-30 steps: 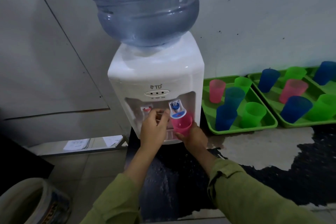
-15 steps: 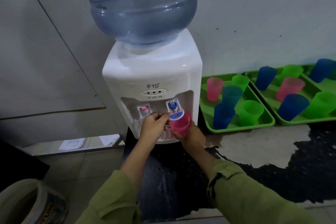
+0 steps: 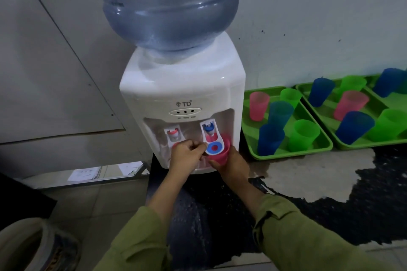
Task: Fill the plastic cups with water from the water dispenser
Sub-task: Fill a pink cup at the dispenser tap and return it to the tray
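I see pink cup [image 3: 221, 156] under the blue tap lever [image 3: 213, 141] of the water dispenser [image 3: 182, 94], its fill hidden | bottle [image 3: 163, 6] on top holds water | green tray [image 3: 288, 155]: five cups, contents unclear | right hand [image 3: 231, 166] wrapped round the cup | left hand [image 3: 187, 157] curled, pinching the lever's edge

White water dispenser [image 3: 182, 86] is standing upright at frame centre, blue bottle [image 3: 163, 6] sitting inverted on top. Pink cup [image 3: 220, 157] is sitting upright under the blue tap lever [image 3: 214, 146], lower centre. Other cups [image 3: 305, 134] (pink, green, blue) are standing upright in two green trays [image 3: 286, 155], right of frame.
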Demonstrator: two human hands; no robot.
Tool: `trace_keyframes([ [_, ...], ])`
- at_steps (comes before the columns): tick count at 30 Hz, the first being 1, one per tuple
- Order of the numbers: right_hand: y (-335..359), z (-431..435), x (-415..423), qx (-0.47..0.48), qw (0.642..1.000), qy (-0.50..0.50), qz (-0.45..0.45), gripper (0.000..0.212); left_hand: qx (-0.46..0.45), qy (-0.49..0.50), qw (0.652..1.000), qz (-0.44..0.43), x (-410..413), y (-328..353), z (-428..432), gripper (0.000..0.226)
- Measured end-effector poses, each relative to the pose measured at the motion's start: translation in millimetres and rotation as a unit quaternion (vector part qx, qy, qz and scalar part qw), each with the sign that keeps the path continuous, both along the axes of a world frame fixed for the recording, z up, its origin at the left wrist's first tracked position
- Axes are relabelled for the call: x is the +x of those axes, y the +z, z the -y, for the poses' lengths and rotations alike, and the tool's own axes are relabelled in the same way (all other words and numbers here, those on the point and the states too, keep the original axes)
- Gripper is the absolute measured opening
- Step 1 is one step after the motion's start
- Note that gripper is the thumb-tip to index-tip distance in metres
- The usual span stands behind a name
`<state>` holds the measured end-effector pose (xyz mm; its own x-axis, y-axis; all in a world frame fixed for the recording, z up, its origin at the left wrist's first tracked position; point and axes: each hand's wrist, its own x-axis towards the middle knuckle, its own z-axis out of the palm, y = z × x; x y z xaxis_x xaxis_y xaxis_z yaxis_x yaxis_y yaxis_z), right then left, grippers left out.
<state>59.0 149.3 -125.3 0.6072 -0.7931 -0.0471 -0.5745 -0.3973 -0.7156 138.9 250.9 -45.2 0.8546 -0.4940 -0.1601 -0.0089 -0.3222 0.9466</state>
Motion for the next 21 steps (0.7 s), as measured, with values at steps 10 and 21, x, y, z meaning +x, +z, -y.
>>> trace_keyframes([
  [10,2.9,3.2,-1.4,0.001,1.000,0.016,-0.024,0.074,0.078,-0.011,0.994,0.080,11.5,-23.7,15.2,0.011],
  [21,10.1,0.9,-4.2,0.022,0.999,0.015,-0.023,0.077,0.090,0.040,0.981,0.166,-0.2,-22.7,15.9,0.015],
])
